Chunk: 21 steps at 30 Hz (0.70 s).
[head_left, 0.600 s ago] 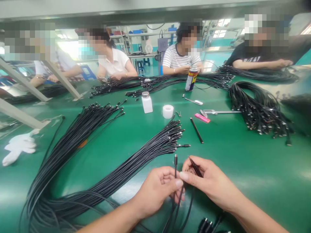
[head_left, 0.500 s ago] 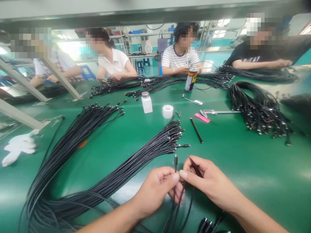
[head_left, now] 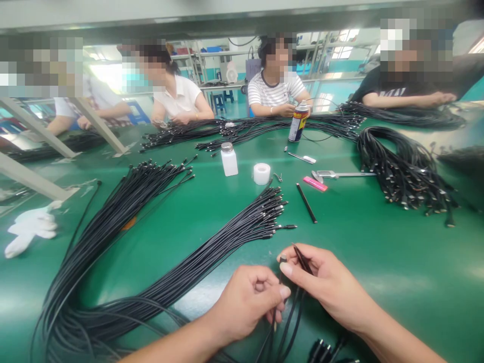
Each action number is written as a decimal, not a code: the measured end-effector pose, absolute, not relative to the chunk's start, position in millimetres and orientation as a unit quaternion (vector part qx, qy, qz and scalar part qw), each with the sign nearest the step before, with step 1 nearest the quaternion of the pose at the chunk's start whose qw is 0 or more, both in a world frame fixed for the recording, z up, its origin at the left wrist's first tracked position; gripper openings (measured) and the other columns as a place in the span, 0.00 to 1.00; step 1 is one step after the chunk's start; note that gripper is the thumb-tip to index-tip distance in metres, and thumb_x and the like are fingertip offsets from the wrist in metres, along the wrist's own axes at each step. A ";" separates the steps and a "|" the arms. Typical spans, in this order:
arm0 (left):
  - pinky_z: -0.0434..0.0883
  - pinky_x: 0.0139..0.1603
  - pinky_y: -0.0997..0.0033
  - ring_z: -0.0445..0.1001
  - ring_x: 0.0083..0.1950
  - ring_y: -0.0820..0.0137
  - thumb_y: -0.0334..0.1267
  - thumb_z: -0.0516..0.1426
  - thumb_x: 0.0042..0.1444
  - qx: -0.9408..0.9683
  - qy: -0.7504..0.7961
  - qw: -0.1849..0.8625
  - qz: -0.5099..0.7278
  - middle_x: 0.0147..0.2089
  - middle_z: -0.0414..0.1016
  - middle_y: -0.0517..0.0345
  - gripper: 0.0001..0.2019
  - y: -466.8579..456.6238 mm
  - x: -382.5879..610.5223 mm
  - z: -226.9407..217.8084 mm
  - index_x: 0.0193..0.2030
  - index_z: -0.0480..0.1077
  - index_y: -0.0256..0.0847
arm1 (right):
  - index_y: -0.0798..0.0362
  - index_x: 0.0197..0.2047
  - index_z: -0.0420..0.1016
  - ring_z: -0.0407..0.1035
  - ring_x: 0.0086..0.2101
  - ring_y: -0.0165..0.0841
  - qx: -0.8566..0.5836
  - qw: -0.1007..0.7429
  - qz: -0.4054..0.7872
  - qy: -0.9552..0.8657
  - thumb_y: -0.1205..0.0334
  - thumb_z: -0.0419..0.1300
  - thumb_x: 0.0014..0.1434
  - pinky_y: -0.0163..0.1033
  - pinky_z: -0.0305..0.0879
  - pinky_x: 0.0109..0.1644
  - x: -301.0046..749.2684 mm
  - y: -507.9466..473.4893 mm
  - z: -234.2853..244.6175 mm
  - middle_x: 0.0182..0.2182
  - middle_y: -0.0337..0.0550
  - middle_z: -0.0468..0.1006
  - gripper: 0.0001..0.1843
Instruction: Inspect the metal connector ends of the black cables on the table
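Note:
My left hand (head_left: 247,302) is closed, thumb and fingers pinching a thin black cable (head_left: 273,333) just below its end. Right beside it, my right hand (head_left: 325,277) grips a dark pointed tool that looks like tweezers (head_left: 302,259). Between its thumb and forefinger shows a cable connector (head_left: 283,258), tip upward. Black cables hang down below both hands toward the front edge. Which strand belongs to which hand is partly hidden by the fingers. Near my right wrist lie several more cable ends (head_left: 323,349).
A large looped bundle of black cables (head_left: 212,247) fills the left. Ahead stand a white bottle (head_left: 229,160), a tape roll (head_left: 261,174) and a spray can (head_left: 298,123). A black pen-like stick (head_left: 306,202), pink item (head_left: 315,183) and caliper (head_left: 340,174) lie rightward. Co-workers sit opposite.
The cable end that stood upright in my left hand is lowered. My left hand has shifted slightly right and down; a connector tip now shows at my right fingertips.

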State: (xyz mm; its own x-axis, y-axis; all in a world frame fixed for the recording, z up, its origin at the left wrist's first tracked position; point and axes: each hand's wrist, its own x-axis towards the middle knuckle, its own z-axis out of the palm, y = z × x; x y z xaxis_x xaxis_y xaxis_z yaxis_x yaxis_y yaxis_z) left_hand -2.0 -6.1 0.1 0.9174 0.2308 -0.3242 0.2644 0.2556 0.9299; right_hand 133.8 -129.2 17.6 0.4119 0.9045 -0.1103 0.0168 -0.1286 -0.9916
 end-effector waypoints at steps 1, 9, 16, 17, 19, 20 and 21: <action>0.68 0.24 0.75 0.72 0.22 0.72 0.49 0.65 0.50 0.609 0.202 0.766 -0.011 0.24 0.74 0.56 0.17 -6.3 -2.1 -0.1 0.26 0.69 0.37 | 0.53 0.37 0.71 0.63 0.32 0.30 -0.637 0.550 0.400 -0.363 0.53 0.60 0.63 0.35 0.61 0.39 133.8 -129.5 18.0 0.30 0.37 0.69 0.12; 0.68 0.28 0.74 0.69 0.24 0.73 0.46 0.65 0.52 0.623 0.192 0.758 0.031 0.24 0.73 0.58 0.14 -7.2 -2.6 -2.9 0.29 0.73 0.36 | 0.54 0.36 0.70 0.63 0.32 0.29 -0.645 0.547 0.391 -0.364 0.55 0.61 0.62 0.34 0.61 0.38 135.6 -129.0 18.1 0.29 0.36 0.68 0.10; 0.68 0.27 0.74 0.68 0.24 0.73 0.46 0.65 0.53 0.636 0.199 0.744 0.039 0.23 0.72 0.58 0.14 -7.6 -5.2 -3.4 0.29 0.70 0.36 | 0.54 0.37 0.71 0.61 0.31 0.29 -0.657 0.519 0.390 -0.384 0.57 0.59 0.62 0.34 0.60 0.37 138.8 -130.2 28.1 0.29 0.36 0.67 0.09; 0.67 0.27 0.74 0.67 0.23 0.73 0.46 0.64 0.54 0.643 0.205 0.736 0.051 0.23 0.71 0.59 0.15 -7.2 -5.6 -3.4 0.28 0.69 0.37 | 0.54 0.36 0.72 0.60 0.30 0.29 -0.669 0.494 0.392 -0.395 0.57 0.59 0.62 0.33 0.59 0.35 142.3 -132.4 30.2 0.28 0.36 0.67 0.08; 0.66 0.27 0.75 0.67 0.24 0.74 0.46 0.63 0.56 0.657 0.218 0.717 0.083 0.22 0.70 0.59 0.15 -5.9 -5.4 -2.9 0.27 0.67 0.37 | 0.54 0.33 0.72 0.58 0.27 0.28 -0.698 0.413 0.399 -0.427 0.58 0.60 0.61 0.32 0.55 0.31 151.7 -138.5 32.5 0.24 0.35 0.66 0.09; 0.66 0.28 0.75 0.67 0.24 0.74 0.46 0.62 0.57 0.656 0.222 0.714 0.098 0.23 0.70 0.59 0.15 -5.2 -4.7 -2.5 0.28 0.67 0.37 | 0.54 0.31 0.73 0.57 0.26 0.28 -0.705 0.364 0.414 -0.446 0.59 0.60 0.61 0.32 0.54 0.29 156.9 -141.9 32.1 0.23 0.35 0.66 0.09; 0.67 0.29 0.74 0.68 0.25 0.73 0.45 0.61 0.58 0.648 0.226 0.719 0.109 0.23 0.70 0.59 0.14 -4.3 -3.6 -2.1 0.31 0.69 0.36 | 0.53 0.31 0.74 0.57 0.25 0.28 -0.714 0.318 0.418 -0.464 0.59 0.61 0.60 0.32 0.53 0.28 161.7 -144.9 30.8 0.22 0.35 0.67 0.08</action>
